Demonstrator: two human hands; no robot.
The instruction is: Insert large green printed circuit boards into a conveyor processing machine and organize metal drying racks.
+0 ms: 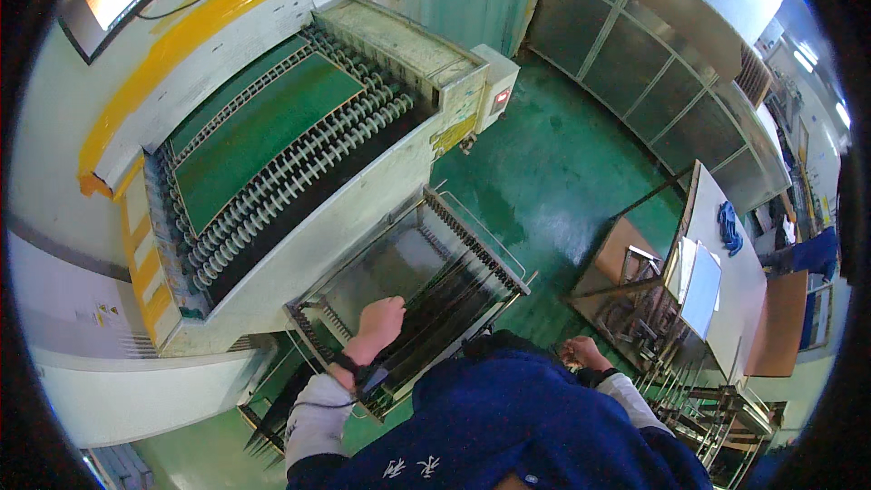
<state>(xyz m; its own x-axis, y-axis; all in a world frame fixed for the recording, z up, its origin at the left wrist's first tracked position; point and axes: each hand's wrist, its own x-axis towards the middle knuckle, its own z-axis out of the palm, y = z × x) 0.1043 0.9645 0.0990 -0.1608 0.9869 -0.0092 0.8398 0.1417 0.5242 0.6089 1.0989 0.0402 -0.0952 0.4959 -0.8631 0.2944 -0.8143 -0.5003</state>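
My left hand [380, 322] is over the near left part of a slotted metal rack [490, 259], its fingers curled together; what they grip, if anything, is hidden. Dark thin panels [431, 304] stand in the rack's slots, and a greyish reflective panel [386, 259] shows toward its far side. A black wrist strap [345, 365] with a cord circles my left wrist. Off the rack's right side, my right hand [585, 353] is close to my body with bent fingers; whatever is in them is too small to tell.
Beyond the rack, a roller conveyor [313, 168] carries a large green panel [272, 136]. A control box [496, 86] sticks out at its end. To the right stands a table [739, 286] with papers [700, 290] and a blue glove [729, 227]. Metal-framed panels [653, 73] line the far right.
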